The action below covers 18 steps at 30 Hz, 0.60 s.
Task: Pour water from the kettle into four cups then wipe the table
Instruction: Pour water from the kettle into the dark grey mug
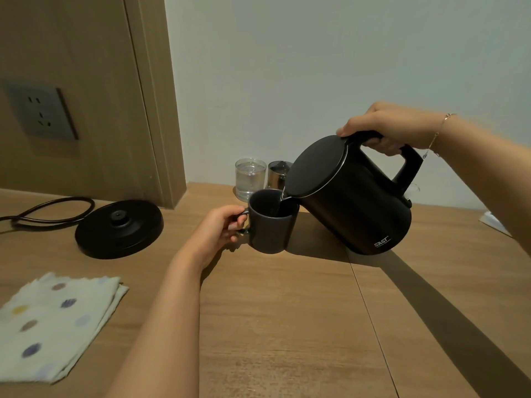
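Kettle [349, 193] tipped by my right hand [386, 126] wrapped on its handle; left hand [219, 226] pinches mug [271, 222] handle. Keep spout over rim, pour slow w/ mug steady.

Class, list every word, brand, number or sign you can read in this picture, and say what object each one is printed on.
"SAST": white brand lettering low on the side of the tilted black electric kettle.
A smaller line of print just under that brand: too small to read.
No other text shows anywhere else.
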Each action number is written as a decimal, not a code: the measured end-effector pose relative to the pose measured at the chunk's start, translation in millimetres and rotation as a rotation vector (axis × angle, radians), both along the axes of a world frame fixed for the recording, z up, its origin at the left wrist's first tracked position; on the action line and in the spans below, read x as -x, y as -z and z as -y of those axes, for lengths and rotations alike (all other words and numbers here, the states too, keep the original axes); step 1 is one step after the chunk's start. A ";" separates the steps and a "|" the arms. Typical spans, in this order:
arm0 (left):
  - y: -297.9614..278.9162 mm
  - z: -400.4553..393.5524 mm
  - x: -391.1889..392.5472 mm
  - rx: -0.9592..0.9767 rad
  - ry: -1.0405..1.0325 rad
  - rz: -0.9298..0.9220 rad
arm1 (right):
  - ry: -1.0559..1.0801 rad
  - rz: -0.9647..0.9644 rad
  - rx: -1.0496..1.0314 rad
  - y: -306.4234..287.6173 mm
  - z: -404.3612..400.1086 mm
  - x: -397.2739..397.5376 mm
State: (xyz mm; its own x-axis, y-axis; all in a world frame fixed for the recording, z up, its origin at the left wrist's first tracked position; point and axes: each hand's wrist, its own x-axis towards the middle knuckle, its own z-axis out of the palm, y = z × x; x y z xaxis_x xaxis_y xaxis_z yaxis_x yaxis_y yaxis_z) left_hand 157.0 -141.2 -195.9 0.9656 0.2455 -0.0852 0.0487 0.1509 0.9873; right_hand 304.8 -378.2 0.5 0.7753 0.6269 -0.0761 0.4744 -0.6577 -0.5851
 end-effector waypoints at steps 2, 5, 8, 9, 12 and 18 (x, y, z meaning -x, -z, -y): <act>-0.1 -0.1 0.1 -0.007 -0.004 -0.004 | 0.001 -0.003 0.001 0.2 0.0 -1.1; -0.5 -0.4 0.3 -0.002 -0.005 -0.006 | 0.001 -0.003 -0.002 0.5 0.0 -2.2; -0.6 -0.5 0.6 -0.010 0.000 -0.006 | 0.010 0.000 -0.014 1.3 -0.5 -3.9; -0.8 -0.3 1.1 -0.009 0.003 -0.003 | 0.014 0.002 -0.017 1.6 -0.4 -4.1; -1.3 0.7 2.7 -0.021 0.001 0.009 | 0.010 -0.003 -0.023 2.6 -0.2 -4.9; -1.5 7.4 6.6 -0.071 -0.038 0.032 | 0.008 -0.019 -0.006 -1.0 0.8 1.4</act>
State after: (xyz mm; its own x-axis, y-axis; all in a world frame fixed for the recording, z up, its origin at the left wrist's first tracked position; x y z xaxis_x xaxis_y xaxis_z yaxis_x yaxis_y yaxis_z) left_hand 150.4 -148.6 -194.4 0.9574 0.2865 -0.0355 0.0125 0.0817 0.9966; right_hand 303.4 -379.0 1.4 0.7787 0.6214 -0.0871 0.4580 -0.6578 -0.5979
